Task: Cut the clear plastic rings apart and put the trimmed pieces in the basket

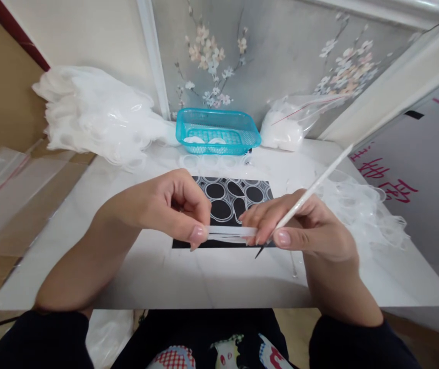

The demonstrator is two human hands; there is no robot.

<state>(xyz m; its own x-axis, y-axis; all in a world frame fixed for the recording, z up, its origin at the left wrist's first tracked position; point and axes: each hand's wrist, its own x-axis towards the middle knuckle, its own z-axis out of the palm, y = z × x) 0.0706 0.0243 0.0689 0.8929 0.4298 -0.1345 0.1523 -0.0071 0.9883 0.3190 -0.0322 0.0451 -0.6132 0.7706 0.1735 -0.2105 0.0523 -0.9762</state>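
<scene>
Between thumb and fingers, my left hand (173, 210) pinches one end of a thin, translucent white strip (229, 230), seen nearly edge-on. My right hand (304, 225) grips a slim white stick tool (311, 187) with a dark pointed tip, slanting up to the right. The fingers of that hand also touch the strip's right end. Below the strip lies a black sheet (192, 243) printed with grey and white rings and dark ovals, partly hidden by both hands.
A turquoise basket (219, 150) with a few white pieces stands at the back of the white table (219, 287). Left of it is a big bag of white rings (100, 113); right, a zip bag (284, 130). Clear ring pieces (361, 205) are heaped at right.
</scene>
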